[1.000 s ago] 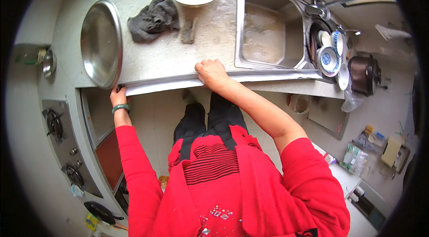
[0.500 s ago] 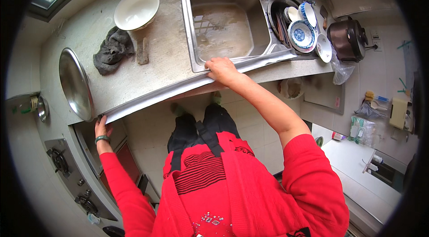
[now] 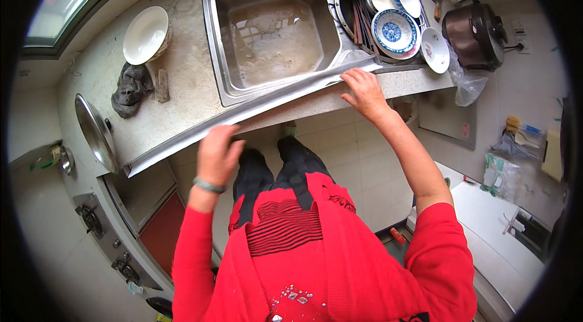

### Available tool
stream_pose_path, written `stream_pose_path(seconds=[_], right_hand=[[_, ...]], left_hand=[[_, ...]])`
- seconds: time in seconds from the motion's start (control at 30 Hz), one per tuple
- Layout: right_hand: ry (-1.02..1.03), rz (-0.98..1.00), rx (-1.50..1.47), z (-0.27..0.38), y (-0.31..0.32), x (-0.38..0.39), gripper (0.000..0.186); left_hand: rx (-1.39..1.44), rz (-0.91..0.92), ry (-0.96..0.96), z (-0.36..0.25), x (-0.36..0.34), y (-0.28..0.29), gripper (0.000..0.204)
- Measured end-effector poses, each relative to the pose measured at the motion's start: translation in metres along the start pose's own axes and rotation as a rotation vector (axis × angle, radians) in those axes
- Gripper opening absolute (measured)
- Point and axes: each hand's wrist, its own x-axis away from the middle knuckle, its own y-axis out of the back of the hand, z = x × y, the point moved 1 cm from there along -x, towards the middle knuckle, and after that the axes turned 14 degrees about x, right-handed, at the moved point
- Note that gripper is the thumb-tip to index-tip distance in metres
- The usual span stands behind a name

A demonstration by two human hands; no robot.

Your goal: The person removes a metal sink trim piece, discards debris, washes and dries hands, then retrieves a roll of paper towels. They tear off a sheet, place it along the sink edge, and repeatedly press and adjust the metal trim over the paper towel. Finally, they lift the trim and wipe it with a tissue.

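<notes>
A long white angled strip (image 3: 267, 106) runs along the front edge of the counter below the sink (image 3: 214, 73). My right hand (image 3: 366, 94) is at the strip's right part, its fingertips touching the strip's edge and its thumb spread apart. My left hand (image 3: 215, 155), blurred by motion and wearing a green bangle (image 3: 208, 185), is open just in front of the strip's middle. No object shows in its grasp. The sink holds shallow cloudy water (image 3: 276, 48).
A steel lid (image 3: 96, 132), dark cloth (image 3: 130, 88) and white bowl (image 3: 146, 35) are on the left counter. Patterned bowls (image 3: 395, 30) crowd a dark basin on the right, near a brown rice cooker (image 3: 470, 33). A gas stove (image 3: 109, 240) is at the left.
My left hand has left the strip's left end and moved right toward its middle. My right hand has slid right along the strip. The view has shifted to the right.
</notes>
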Motion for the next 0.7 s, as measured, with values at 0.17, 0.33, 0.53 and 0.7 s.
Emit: stream_pose_path(seconds=[0.17, 0.33, 0.53, 0.7], right_hand=[[0.039, 0.022, -0.053, -0.003, -0.014, 0.001, 0.051], [0.071, 0.003, -0.065, -0.005, -0.019, -0.002, 0.045], [0.08, -0.042, -0.085, -0.011, -0.032, -0.004, 0.037], [0.102, -0.126, -0.11, -0.009, -0.029, -0.009, 0.033]], left_hand=[[-0.025, 0.191, -0.303, -0.048, -0.069, -0.1, 0.043], [-0.157, 0.27, -0.25, -0.038, -0.099, -0.157, 0.047], [-0.232, 0.191, -0.219, -0.024, -0.112, -0.186, 0.044], [-0.269, 0.126, -0.233, -0.018, -0.119, -0.193, 0.036]])
